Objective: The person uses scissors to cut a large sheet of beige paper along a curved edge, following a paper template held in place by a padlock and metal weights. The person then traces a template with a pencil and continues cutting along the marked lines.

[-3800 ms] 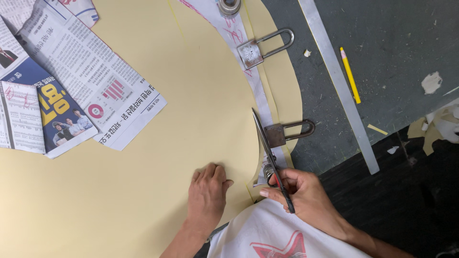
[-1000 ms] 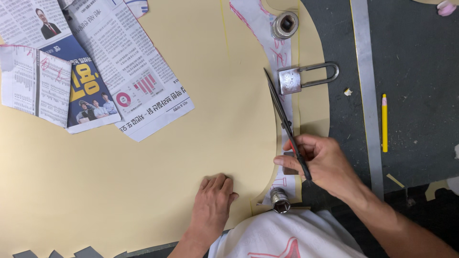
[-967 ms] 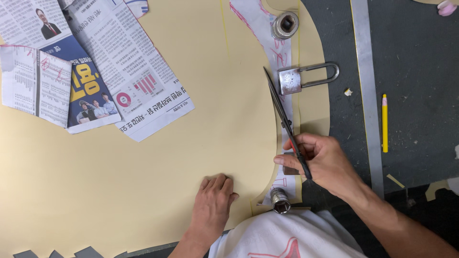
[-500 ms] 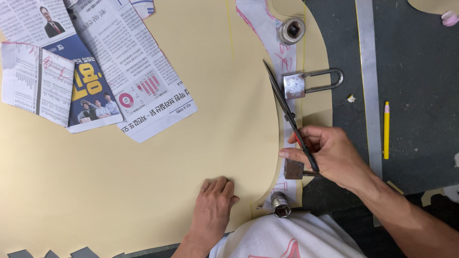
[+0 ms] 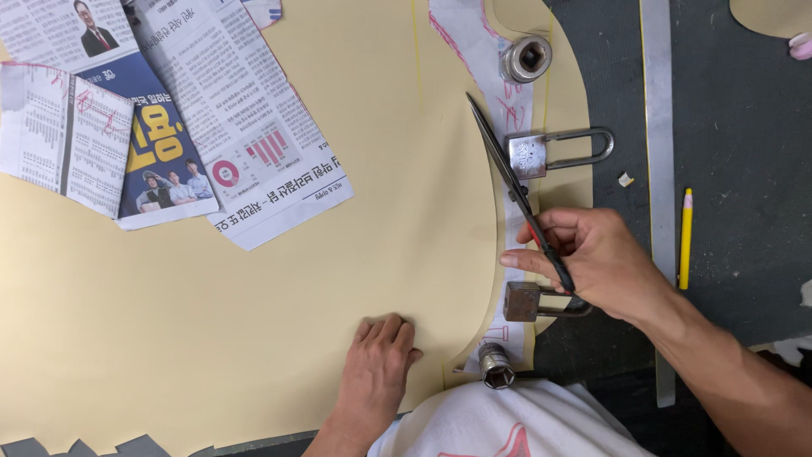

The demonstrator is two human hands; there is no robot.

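My right hand (image 5: 596, 262) grips a pair of long black scissors (image 5: 507, 173), blades pointing away from me along a curved cut in a large cream sheet (image 5: 338, 279). My left hand (image 5: 379, 360) lies flat on the cream sheet near its front edge, fingers together. A newspaper pattern strip (image 5: 507, 101) with red marks runs along the cut, weighted by a padlock (image 5: 550, 152) just beyond the blades, a second padlock (image 5: 529, 300) under my right hand, and two metal sockets (image 5: 526, 57) (image 5: 496, 366).
Newspaper pieces (image 5: 169, 127) lie on the sheet at the far left. A long metal ruler (image 5: 658, 169) and a yellow pencil (image 5: 685, 237) rest on the dark mat (image 5: 744, 169) to the right. My white shirt (image 5: 507, 423) fills the bottom edge.
My right hand and the scissors have advanced farther along the curved cut, past the near padlock toward the far one. My left hand has stayed flat on the sheet.
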